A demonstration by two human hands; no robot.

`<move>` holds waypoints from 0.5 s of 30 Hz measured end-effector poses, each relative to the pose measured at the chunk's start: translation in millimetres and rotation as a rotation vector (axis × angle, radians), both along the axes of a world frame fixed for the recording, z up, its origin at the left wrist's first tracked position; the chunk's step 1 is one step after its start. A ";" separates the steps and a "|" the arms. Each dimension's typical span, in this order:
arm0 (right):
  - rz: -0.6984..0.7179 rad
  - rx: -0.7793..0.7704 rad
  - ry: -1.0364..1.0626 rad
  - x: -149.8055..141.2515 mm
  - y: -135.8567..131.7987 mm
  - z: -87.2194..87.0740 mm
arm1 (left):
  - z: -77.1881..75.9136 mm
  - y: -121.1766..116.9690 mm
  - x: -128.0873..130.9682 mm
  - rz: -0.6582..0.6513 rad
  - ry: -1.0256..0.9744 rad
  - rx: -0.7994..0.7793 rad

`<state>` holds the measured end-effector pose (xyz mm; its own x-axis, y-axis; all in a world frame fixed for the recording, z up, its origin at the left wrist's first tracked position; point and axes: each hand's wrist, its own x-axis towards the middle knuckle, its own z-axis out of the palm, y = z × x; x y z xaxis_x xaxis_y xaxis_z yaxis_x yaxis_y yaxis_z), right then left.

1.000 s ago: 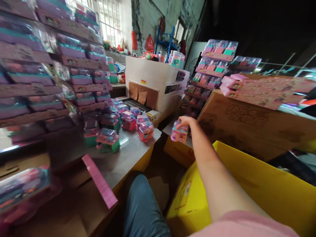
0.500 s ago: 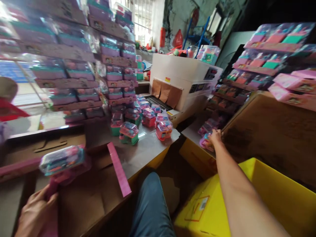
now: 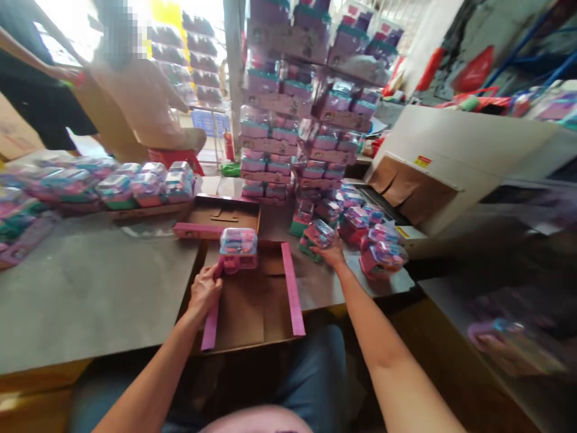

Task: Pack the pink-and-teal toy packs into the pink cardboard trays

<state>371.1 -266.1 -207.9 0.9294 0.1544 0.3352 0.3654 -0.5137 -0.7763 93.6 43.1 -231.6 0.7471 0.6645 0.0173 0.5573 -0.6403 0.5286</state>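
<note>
My left hand (image 3: 205, 291) is closed on the pink side flap of an open cardboard tray (image 3: 252, 300) in front of me. A pink toy pack with a clear dome (image 3: 238, 248) stands in the tray's far left corner, just above that hand. My right hand (image 3: 332, 255) reaches across to a green-based toy pack (image 3: 317, 237) on the grey table and closes over its near side. Several more shrink-wrapped toy packs (image 3: 367, 231) lie beside it, by the mouth of the white machine (image 3: 451, 162).
Tall stacks of filled trays (image 3: 297, 102) rise behind the tray. A row of packs (image 3: 112, 183) lines the table's far left. A person (image 3: 139, 96) sits beyond the table. Another flat tray (image 3: 216, 219) lies behind mine. The bare grey tabletop (image 3: 90, 282) spreads to the left.
The view has swung left, away from the yellow box. My right hand left the packs at the right and came to a pack on the table. My left hand set its pack into the tray.
</note>
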 end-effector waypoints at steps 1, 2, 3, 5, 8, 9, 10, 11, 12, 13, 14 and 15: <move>0.017 0.078 0.011 0.3 8.1 -6.6 | -1.0 -0.7 -2.2 0.001 -0.010 0.003; 0.035 0.144 0.028 1.3 12.3 -10.7 | -1.9 -1.5 -4.1 0.006 -0.019 0.002; 0.046 0.199 0.051 2.3 13.5 -12.3 | -2.4 -2.4 -5.7 0.011 -0.026 0.001; 0.058 0.302 0.105 0.8 10.1 -8.2 | -2.6 -4.3 -7.9 0.014 -0.039 0.006; 0.220 0.495 0.172 -15.7 5.8 10.5 | -1.4 -6.3 -9.4 0.006 -0.038 0.025; 0.307 0.559 0.205 -24.7 7.8 17.5 | -1.3 -6.5 -9.4 0.002 -0.035 0.030; 0.393 0.604 0.249 -34.4 12.2 23.8 | -1.7 -6.4 -9.0 -0.002 -0.033 0.032; 0.468 0.623 0.297 -43.9 18.9 28.5 | -2.6 -6.0 -8.2 -0.006 -0.033 0.033; 0.528 0.620 0.337 -52.5 27.5 31.3 | -3.9 -5.4 -7.2 -0.009 -0.034 0.034; 0.581 0.595 0.365 -59.4 37.1 32.1 | -5.5 -4.4 -6.2 -0.011 -0.035 0.034; 0.637 0.559 0.384 -64.3 46.8 30.8 | -7.2 -3.0 -5.6 -0.013 -0.035 0.034; 0.693 0.525 0.397 -67.3 55.9 28.1 | -8.5 -1.1 -5.5 -0.012 -0.031 0.035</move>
